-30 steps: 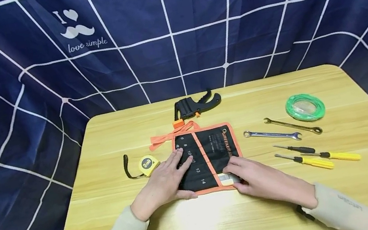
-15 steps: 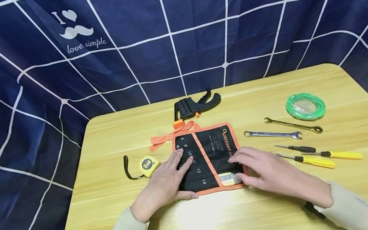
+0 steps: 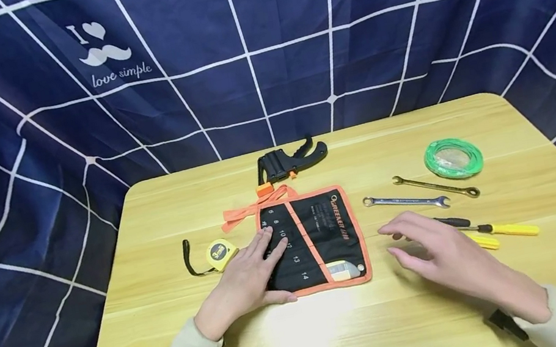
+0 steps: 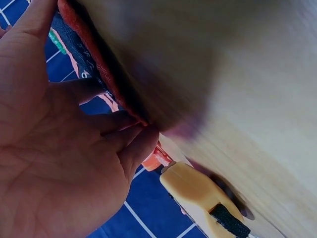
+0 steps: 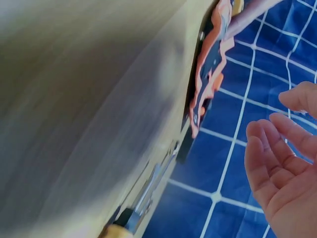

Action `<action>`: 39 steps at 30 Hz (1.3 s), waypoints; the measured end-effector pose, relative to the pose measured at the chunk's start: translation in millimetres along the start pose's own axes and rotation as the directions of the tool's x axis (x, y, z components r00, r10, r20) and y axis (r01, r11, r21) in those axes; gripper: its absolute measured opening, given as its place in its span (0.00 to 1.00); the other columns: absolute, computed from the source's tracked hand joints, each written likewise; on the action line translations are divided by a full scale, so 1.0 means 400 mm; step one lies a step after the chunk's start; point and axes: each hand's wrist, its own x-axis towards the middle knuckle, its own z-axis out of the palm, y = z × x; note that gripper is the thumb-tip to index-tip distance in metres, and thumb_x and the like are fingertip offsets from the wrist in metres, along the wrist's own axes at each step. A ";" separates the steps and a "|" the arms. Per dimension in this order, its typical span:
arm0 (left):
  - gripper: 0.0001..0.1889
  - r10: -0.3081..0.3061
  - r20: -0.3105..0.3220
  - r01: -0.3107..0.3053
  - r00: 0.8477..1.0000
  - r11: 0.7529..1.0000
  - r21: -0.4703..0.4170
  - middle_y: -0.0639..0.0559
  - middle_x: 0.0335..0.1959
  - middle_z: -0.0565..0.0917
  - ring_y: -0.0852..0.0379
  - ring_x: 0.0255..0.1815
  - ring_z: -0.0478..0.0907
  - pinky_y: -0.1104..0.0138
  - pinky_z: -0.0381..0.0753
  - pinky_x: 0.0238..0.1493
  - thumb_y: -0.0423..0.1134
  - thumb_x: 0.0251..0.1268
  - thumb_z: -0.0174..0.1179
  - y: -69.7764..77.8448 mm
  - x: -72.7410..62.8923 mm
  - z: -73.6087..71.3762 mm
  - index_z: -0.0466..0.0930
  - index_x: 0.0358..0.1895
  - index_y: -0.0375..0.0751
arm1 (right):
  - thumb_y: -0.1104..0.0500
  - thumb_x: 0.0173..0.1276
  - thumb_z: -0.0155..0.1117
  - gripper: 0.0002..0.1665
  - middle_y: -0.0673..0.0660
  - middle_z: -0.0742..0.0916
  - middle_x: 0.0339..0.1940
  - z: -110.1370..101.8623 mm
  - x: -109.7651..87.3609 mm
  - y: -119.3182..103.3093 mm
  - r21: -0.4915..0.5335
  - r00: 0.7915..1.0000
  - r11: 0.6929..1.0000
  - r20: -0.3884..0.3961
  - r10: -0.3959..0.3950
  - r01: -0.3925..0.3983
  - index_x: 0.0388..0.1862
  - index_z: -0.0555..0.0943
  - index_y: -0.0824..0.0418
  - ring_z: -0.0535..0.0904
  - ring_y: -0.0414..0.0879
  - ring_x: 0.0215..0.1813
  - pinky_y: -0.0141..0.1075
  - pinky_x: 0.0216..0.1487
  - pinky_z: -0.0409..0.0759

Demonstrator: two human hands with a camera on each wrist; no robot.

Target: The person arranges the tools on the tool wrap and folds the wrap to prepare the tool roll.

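Note:
A black tool pouch (image 3: 326, 217) with orange edging and printed numbers lies flat on the table. My left hand (image 3: 241, 280) rests on its left part, fingers spread. In the pouch's lower right pocket sits a pale yellow and grey item (image 3: 343, 270), its kind unclear. Right of the pouch, my right hand (image 3: 452, 257) hovers over the table, holding nothing, with fingers loosely bent. Beyond that hand are a black-handled screwdriver (image 3: 453, 222) and two yellow-handled screwdrivers (image 3: 514, 229), their shafts partly hidden. Beside the left fingers, the left wrist view has a yellow tape measure (image 4: 190, 188).
Behind the pouch lies a black clamp (image 3: 287, 162) with orange parts. A silver wrench (image 3: 405, 200) and a brass-coloured wrench (image 3: 439, 187) lie to the right, near a green coil (image 3: 454, 159). A dark blue checked cloth (image 3: 199, 44) hangs around the table.
My right hand has let go of the pale item at the pouch's lower right pocket and moved right, off the pouch. The left hand stays on the pouch. The head view has shifted slightly.

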 end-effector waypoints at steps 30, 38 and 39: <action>0.58 0.000 0.000 0.000 1.000 1.000 0.021 0.27 0.84 0.61 0.32 0.84 0.60 0.44 0.73 0.73 0.74 0.60 0.71 0.004 0.004 0.000 0.66 0.85 0.38 | 0.72 0.55 0.82 0.28 0.47 0.89 0.48 -0.106 -0.123 0.135 -0.170 0.971 0.964 -0.157 0.179 -0.205 0.56 0.89 0.58 0.83 0.37 0.43 0.19 0.51 0.74; 0.59 -0.006 0.011 0.006 1.000 1.000 0.025 0.26 0.84 0.61 0.31 0.84 0.59 0.43 0.74 0.72 0.74 0.60 0.71 0.005 0.003 -0.004 0.66 0.85 0.38 | 0.72 0.55 0.82 0.27 0.47 0.88 0.45 -0.113 -0.155 0.154 -0.184 0.968 0.955 -0.141 0.207 -0.231 0.54 0.89 0.57 0.84 0.36 0.42 0.18 0.48 0.74; 0.58 -0.006 0.010 0.006 1.000 1.000 0.024 0.26 0.84 0.61 0.31 0.84 0.60 0.43 0.74 0.72 0.74 0.60 0.72 0.006 0.002 -0.004 0.66 0.85 0.38 | 0.71 0.56 0.82 0.27 0.46 0.88 0.45 -0.115 -0.155 0.158 -0.191 0.966 0.952 -0.137 0.217 -0.241 0.54 0.89 0.57 0.84 0.37 0.41 0.19 0.47 0.75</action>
